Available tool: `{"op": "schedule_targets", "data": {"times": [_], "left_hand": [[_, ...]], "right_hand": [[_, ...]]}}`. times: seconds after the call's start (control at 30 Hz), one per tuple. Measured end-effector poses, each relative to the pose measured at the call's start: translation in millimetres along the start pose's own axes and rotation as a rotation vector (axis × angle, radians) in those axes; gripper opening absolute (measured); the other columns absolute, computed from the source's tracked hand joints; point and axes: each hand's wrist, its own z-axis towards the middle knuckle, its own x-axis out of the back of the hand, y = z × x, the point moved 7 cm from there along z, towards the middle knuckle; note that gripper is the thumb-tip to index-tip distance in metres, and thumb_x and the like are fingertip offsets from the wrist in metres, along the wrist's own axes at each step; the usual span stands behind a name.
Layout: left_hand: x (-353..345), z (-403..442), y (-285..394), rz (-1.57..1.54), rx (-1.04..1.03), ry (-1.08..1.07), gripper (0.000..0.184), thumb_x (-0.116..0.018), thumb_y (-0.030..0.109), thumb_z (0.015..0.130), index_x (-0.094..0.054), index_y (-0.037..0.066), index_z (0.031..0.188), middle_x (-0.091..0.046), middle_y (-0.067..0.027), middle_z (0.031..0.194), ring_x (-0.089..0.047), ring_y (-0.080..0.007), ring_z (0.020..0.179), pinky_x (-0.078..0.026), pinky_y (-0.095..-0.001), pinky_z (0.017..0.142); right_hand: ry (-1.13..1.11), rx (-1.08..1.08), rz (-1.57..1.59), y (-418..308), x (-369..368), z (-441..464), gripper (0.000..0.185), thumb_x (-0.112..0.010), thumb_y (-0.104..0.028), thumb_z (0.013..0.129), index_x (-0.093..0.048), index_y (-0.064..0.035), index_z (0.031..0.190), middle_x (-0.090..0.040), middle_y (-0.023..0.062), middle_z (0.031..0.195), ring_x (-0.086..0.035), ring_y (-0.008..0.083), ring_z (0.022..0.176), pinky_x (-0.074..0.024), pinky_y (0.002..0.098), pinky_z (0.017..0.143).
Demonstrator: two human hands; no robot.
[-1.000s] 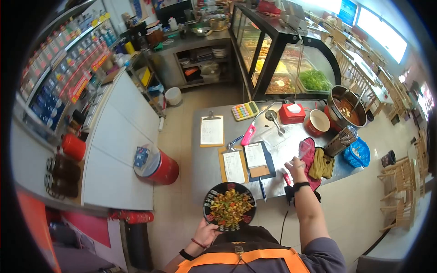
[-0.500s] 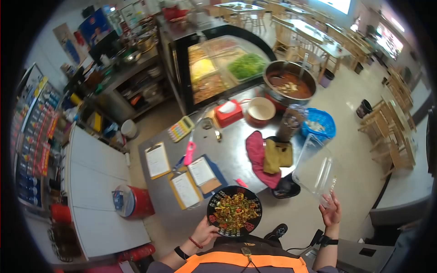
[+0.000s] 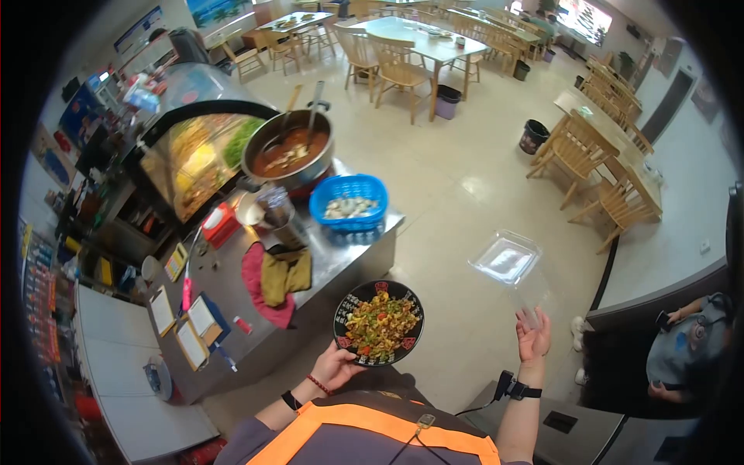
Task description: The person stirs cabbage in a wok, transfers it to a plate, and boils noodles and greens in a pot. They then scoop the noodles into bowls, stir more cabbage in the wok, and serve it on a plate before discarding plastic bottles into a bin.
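Observation:
A black patterned bowl point(image 3: 415, 311) rests in my left hand point(image 3: 335, 367), whose fingers close on its near-left edge. Chopped, mixed fried food point(image 3: 379, 325) with green and red bits fills the bowl. To the right, my right hand point(image 3: 533, 336) grips the near end of a clear plastic takeaway container point(image 3: 508, 257), which extends forward over the floor. Its see-through near part is hard to make out. Bowl and container are apart, both held in front of my body.
A metal counter point(image 3: 349, 267) at left carries a blue basket point(image 3: 316, 211) of pale pieces, a large pot point(image 3: 325, 159) of red soup, cloths point(image 3: 285, 275) and clipboards point(image 3: 192, 345). Chairs point(image 3: 403, 70) and tables stand beyond. Another person point(image 3: 690, 341) is at right.
My view has turned right, so the counter lies farther left and another person has come into sight. Both hands keep hold of the bowl and the container.

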Motion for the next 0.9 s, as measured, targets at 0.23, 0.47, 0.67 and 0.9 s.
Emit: {"op": "schedule_targets", "data": {"times": [0.23, 0.47, 0.67, 0.9], "left_hand": [[-150.6, 180.6, -0.7, 0.039, 0.084, -0.047, 0.056, -0.041, -0.013, 0.08, -0.036, 0.01, 0.131, -0.046, -0.0166, 0.13, -0.051, -0.0377, 0.117, -0.049, -0.0569, 0.092], [-255.3, 380.8, 31.2, -0.041, 0.126, -0.145, 0.054, -0.041, -0.013, 0.08, -0.037, 0.009, 0.129, -0.05, -0.0166, 0.126, -0.054, -0.0348, 0.114, -0.053, -0.0517, 0.087], [-310.6, 500.3, 119.0, -0.049, -0.002, -0.083, 0.061, -0.039, -0.013, 0.08, -0.033, 0.011, 0.136, -0.044, -0.0166, 0.135, -0.049, -0.0374, 0.121, -0.047, -0.0558, 0.095], [-319.6, 624.2, 248.5, -0.127, -0.329, 0.09, 0.065, -0.04, -0.011, 0.078, -0.031, 0.012, 0.137, -0.043, -0.015, 0.136, -0.049, -0.0388, 0.12, -0.048, -0.0557, 0.093]], "right_hand": [[0.105, -0.014, -0.04, -95.2, -19.2, 158.0, 0.048, -0.059, -0.036, 0.088, -0.047, -0.0043, 0.122, -0.057, 0.021, 0.117, -0.06, 0.0349, 0.104, -0.0555, 0.0322, 0.074], [0.34, 0.068, -0.123, -210.3, -21.3, 293.8, 0.04, -0.06, -0.034, 0.089, -0.049, -0.0055, 0.114, -0.06, 0.0209, 0.11, -0.062, 0.0341, 0.098, -0.0546, 0.0316, 0.07], [0.464, 0.111, -0.226, -284.0, -58.6, 427.5, 0.044, -0.062, -0.034, 0.087, -0.049, -0.0027, 0.115, -0.062, 0.0185, 0.108, -0.064, 0.0308, 0.095, -0.0551, 0.0304, 0.067], [0.238, -0.053, -0.355, -261.9, -185.3, 737.5, 0.043, -0.062, -0.032, 0.086, -0.051, -0.0011, 0.114, -0.063, 0.017, 0.103, -0.066, 0.0293, 0.088, -0.0553, 0.0281, 0.062]]}}
